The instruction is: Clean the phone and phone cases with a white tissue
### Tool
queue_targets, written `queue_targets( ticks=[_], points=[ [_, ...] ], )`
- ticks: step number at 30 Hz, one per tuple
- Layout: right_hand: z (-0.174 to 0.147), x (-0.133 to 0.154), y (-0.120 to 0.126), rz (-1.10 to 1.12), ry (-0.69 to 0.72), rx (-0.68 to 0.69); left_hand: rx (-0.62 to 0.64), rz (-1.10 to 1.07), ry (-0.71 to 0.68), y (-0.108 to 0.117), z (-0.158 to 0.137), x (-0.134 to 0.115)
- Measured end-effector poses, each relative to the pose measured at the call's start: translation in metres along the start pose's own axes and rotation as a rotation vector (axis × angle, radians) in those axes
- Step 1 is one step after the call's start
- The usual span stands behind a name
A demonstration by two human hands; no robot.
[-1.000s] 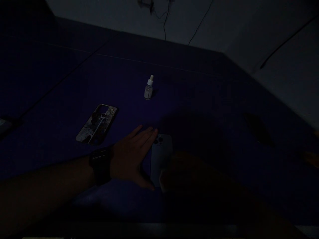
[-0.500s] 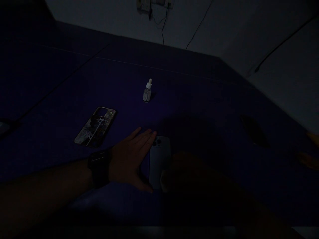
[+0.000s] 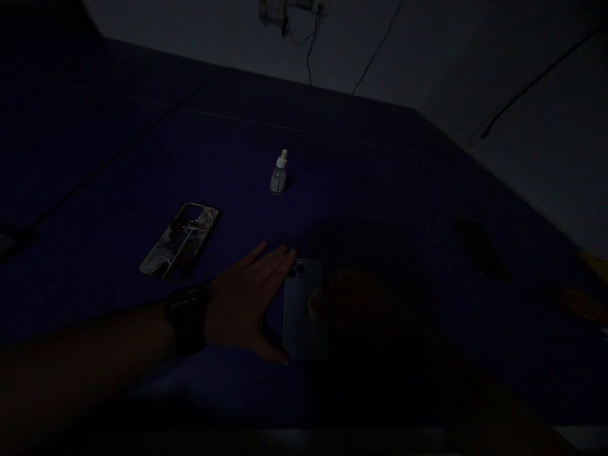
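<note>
A smartphone point(image 3: 300, 335) lies back up on the dark blue tabletop, its camera lenses at the far end. My left hand point(image 3: 249, 297), with a dark watch on the wrist, is spread flat along the phone's left edge, fingertips by the lenses and thumb at the near corner. Deep in shadow, my right hand point(image 3: 361, 301) is closed on a small white pad point(image 3: 314, 305), which rests against the right half of the phone's back. Most of the right-hand fingers are too dark to make out.
A patterned phone case point(image 3: 183, 237) lies to the left. Beyond the phone stands a dropper bottle point(image 3: 278, 178). On the right is a dark flat object point(image 3: 481, 248), with an orange-brown thing point(image 3: 582, 304) farther right. Cables hang from sockets point(image 3: 273, 9) on the wall.
My right hand and the white pad have moved away from me along the phone's back, from near its lower end to about the middle. My left hand stays in place.
</note>
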State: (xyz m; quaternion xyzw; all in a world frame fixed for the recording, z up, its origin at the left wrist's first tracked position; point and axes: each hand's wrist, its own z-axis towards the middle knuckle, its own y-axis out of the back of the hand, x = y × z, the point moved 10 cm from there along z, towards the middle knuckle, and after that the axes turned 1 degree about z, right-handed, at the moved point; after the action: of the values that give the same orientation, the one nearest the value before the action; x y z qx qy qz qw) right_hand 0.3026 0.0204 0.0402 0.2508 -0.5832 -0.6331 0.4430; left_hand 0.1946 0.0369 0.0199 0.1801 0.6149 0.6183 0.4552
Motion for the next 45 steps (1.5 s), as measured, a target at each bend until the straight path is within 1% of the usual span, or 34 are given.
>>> queue_targets(
  ticks=[1,2,3,6,8,10,13,14,15,18,19,20,22,25,28,30,33,34,35,38,39,41,43,45],
  points=[
    [0.002,-0.009,0.003,-0.022,-0.054,-0.025,-0.002,0.004,0.001,0.0,0.0,0.0],
    [0.003,-0.013,0.004,-0.013,-0.07,-0.026,-0.001,0.007,0.003,0.0,0.0,0.0],
    [0.004,-0.012,0.004,0.016,-0.051,-0.011,-0.001,0.008,0.006,0.0,0.0,0.0],
    [-0.002,0.016,-0.002,0.137,0.115,0.093,0.0,0.003,0.008,0.001,0.0,0.0],
    [-0.006,0.028,-0.001,0.155,0.166,0.121,-0.001,0.002,0.005,0.001,0.0,0.0],
    [-0.005,0.021,0.003,0.099,0.116,0.08,-0.006,0.002,-0.005,0.002,0.0,-0.001],
    [-0.001,-0.01,0.011,0.03,-0.065,-0.028,-0.017,-0.005,-0.01,0.002,0.001,-0.001],
    [-0.002,-0.017,0.011,0.03,-0.102,-0.044,-0.016,-0.007,-0.007,0.002,0.001,-0.001],
    [-0.002,-0.019,0.01,0.042,-0.1,-0.045,-0.017,-0.01,-0.004,0.002,0.001,-0.001],
    [-0.004,0.001,0.001,0.128,0.049,0.04,-0.021,-0.023,-0.006,0.003,0.001,-0.001],
    [-0.004,0.007,0.0,0.154,0.082,0.056,-0.023,-0.028,-0.009,0.003,0.001,-0.002],
    [-0.002,0.008,0.0,0.168,0.081,0.055,-0.024,-0.034,-0.012,0.003,0.0,-0.002],
    [0.005,-0.003,0.004,0.141,-0.006,-0.014,-0.02,-0.042,-0.014,0.003,0.0,-0.002],
    [0.017,-0.032,0.012,0.058,-0.166,-0.163,-0.025,-0.039,-0.017,0.004,0.0,-0.002],
    [0.023,-0.047,0.014,0.027,-0.222,-0.233,-0.021,-0.022,-0.018,0.003,0.0,-0.002],
    [0.023,-0.04,0.013,0.04,-0.173,-0.214,-0.016,-0.013,-0.012,0.003,0.0,-0.002],
    [0.021,-0.015,0.009,0.119,0.001,-0.129,-0.019,-0.014,0.0,0.002,0.001,-0.001],
    [0.02,-0.01,0.009,0.132,0.028,-0.106,-0.018,-0.017,0.002,0.002,0.001,0.0],
    [0.019,-0.011,0.009,0.122,0.018,-0.099,-0.017,-0.021,0.0,0.002,0.001,0.0],
    [0.017,-0.031,0.016,0.022,-0.114,-0.137,-0.025,-0.033,-0.007,0.003,0.0,-0.001],
    [0.015,-0.034,0.018,0.005,-0.116,-0.144,-0.029,-0.037,-0.007,0.003,0.0,-0.001],
    [0.013,-0.034,0.017,0.022,-0.052,-0.107,-0.034,-0.042,0.0,0.004,0.0,0.0],
    [0.011,-0.024,0.013,0.055,0.044,-0.066,-0.036,-0.045,-0.001,0.004,0.0,-0.001],
    [0.012,-0.014,0.009,0.074,0.087,-0.067,-0.041,-0.044,-0.009,0.004,0.001,-0.002]
  ],
)
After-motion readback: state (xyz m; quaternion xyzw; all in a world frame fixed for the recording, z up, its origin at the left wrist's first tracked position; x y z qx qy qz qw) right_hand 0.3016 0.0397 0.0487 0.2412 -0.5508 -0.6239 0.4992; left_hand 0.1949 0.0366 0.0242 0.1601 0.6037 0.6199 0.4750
